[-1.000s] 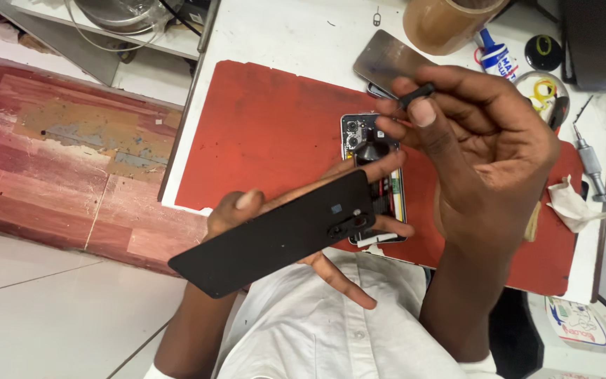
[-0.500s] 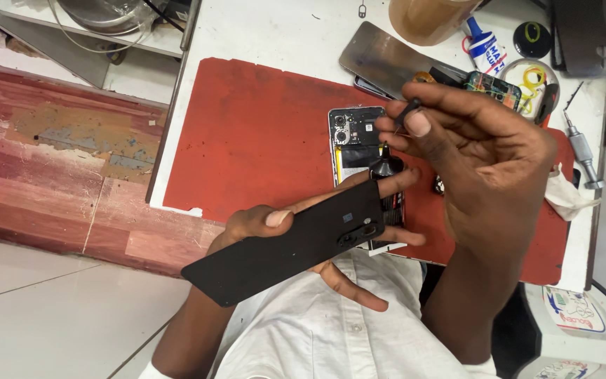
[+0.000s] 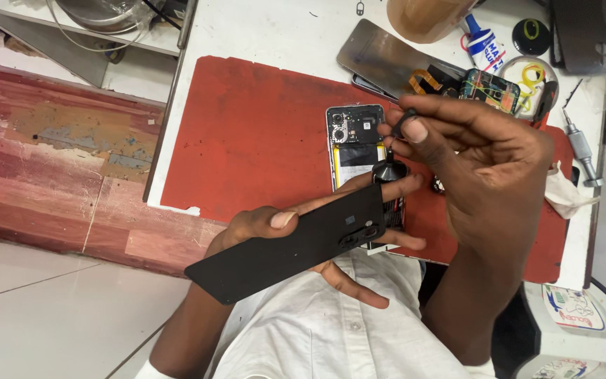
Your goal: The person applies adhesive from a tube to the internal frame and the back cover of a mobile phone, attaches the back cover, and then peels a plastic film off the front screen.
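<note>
A white worktable fills the upper middle of the view, and a red work mat lies flat on it, reaching close to the near edge. To the left, beyond the table's edge, the floor shows a worn reddish patch with flaking, paler spots. Nearer the bottom left the floor turns to pale tiles with thin joints. At top left stands a grey shelf. The light is even and soft.
</note>
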